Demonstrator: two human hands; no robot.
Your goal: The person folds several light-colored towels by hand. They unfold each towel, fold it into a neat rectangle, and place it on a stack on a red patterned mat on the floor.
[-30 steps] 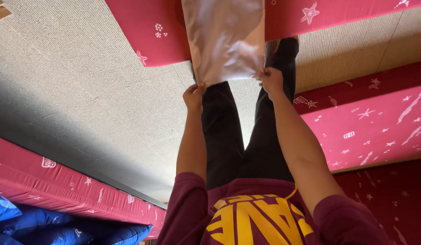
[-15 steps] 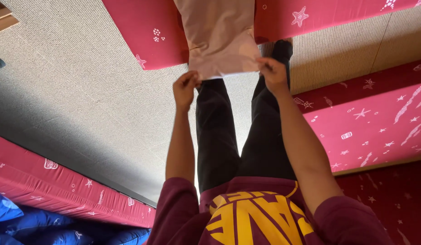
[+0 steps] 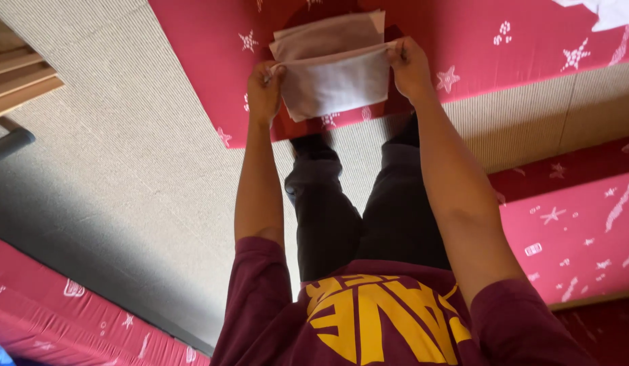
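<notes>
I hold a pale, whitish folded cloth (image 3: 335, 71) out in front of me, above a red mat with white star prints (image 3: 531, 54). My left hand (image 3: 263, 91) pinches the cloth's left corner, and my right hand (image 3: 409, 64) grips its right edge. The cloth is doubled over, with a second layer showing behind the front one. Below my arms I see my black trousers (image 3: 368, 217) and my maroon shirt with yellow letters (image 3: 382, 318).
Beige woven carpet (image 3: 124, 176) covers the floor. More red printed mats lie at the right (image 3: 572, 230) and the lower left (image 3: 56, 318). A wooden piece of furniture (image 3: 16, 64) stands at the upper left.
The cloth hung long from my hands before; now it is folded shorter. My hands have moved farther apart and farther out over the red mat.
</notes>
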